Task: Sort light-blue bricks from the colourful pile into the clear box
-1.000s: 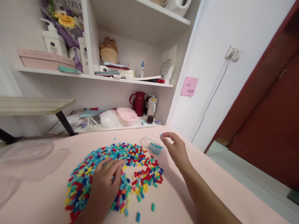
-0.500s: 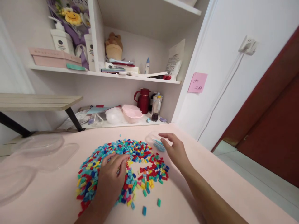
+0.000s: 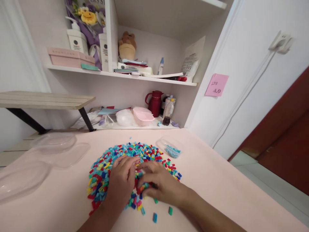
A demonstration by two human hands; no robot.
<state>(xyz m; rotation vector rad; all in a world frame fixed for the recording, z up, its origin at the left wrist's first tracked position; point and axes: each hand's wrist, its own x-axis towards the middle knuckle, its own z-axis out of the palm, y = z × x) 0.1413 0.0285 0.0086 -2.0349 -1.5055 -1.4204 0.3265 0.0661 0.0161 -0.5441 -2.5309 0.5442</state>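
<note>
A wide pile of small building bricks in blue, red, yellow, green and other colours lies on the pink tabletop. My left hand rests over the middle of the pile, fingers curled together; whatever is in them is hidden. Close beside it, my right hand reaches over the bricks with fingers bent and apart. Its fingertips are near the left thumb and hold nothing that I can see. Behind the pile to the right stands a clear plastic container with light blue bricks inside.
Clear plastic containers and lids lie at the left. A wooden stand with black legs is behind them. Along the back are a pink bowl, a red jug and a bottle. Loose bricks lie near the front.
My right hand has moved from the clear container leftward to the pile, beside my left hand. My left hand stays over the bricks. The whole view has shifted slightly.
</note>
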